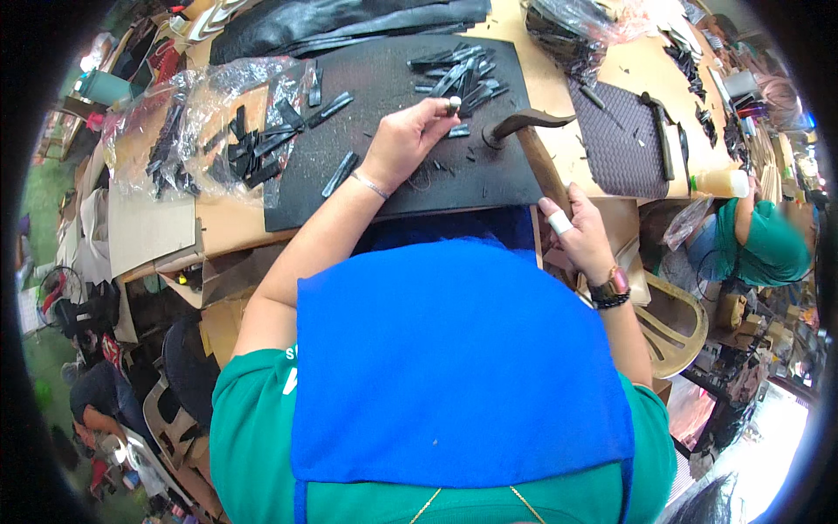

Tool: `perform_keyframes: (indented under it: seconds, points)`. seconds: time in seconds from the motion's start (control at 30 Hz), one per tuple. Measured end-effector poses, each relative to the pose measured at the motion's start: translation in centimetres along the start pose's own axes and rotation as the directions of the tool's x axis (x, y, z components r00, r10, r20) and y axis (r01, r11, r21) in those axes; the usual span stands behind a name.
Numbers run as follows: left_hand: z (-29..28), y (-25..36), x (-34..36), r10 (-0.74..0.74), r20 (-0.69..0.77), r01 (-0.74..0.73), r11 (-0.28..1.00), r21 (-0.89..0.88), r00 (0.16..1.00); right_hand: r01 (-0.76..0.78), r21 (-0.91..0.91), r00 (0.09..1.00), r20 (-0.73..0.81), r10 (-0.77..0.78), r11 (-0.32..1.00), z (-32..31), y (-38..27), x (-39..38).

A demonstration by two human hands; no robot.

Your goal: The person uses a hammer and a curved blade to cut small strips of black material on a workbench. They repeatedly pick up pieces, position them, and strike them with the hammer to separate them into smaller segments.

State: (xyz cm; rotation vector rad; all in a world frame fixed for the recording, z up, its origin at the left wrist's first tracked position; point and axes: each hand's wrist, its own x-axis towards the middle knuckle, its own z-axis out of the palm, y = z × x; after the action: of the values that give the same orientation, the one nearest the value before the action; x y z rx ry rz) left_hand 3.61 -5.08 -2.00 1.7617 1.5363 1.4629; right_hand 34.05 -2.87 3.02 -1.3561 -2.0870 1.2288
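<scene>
My left hand pinches a small cylindrical piece with a pale top, raised over a black mat. My right hand, with a white wrap on one finger, grips the wooden handle of a hammer at the mat's right edge; its curved metal head points up and rightward. Dark cut strips lie heaped beyond my left hand, and a few single strips lie nearer it. More strips lie on and around crumpled clear plastic to the left.
Stacked black sheets lie at the back. Right of me are a quilted pad, a tool, a bottle and a plastic chair. A co-worker in green is at the right, another person at lower left.
</scene>
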Motion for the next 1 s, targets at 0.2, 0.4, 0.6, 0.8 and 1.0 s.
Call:
perform_keyframes:
  seconds: [0.2,0.4,0.6,0.8,1.0]
  points:
    - [0.1,0.0,-0.2,0.020,-0.005,-0.020,1.000,0.011,1.000,0.688,0.269,0.717,-0.400,-0.571,0.674,-5.4,-9.8,2.3]
    - [0.1,-0.2,0.3,0.027,0.029,-0.029,0.996,0.081,0.999,0.483,-0.172,0.871,-0.003,-0.491,0.859,-2.0,-7.7,2.9]
    - [0.0,-0.1,-0.2,0.072,0.002,-0.072,0.996,0.055,0.997,0.404,0.288,0.914,-0.151,-0.376,0.868,-1.6,-7.8,2.1]
    - [-0.1,-0.4,-0.4,0.026,0.020,-0.028,0.995,0.099,0.999,0.306,-0.260,0.951,0.136,-0.279,0.916,-0.4,-7.0,2.5]
    - [-0.5,0.1,0.2,-0.091,-0.044,0.087,0.991,-0.101,0.995,0.226,-0.424,0.974,0.092,-0.206,0.877,2.4,-1.8,1.5]
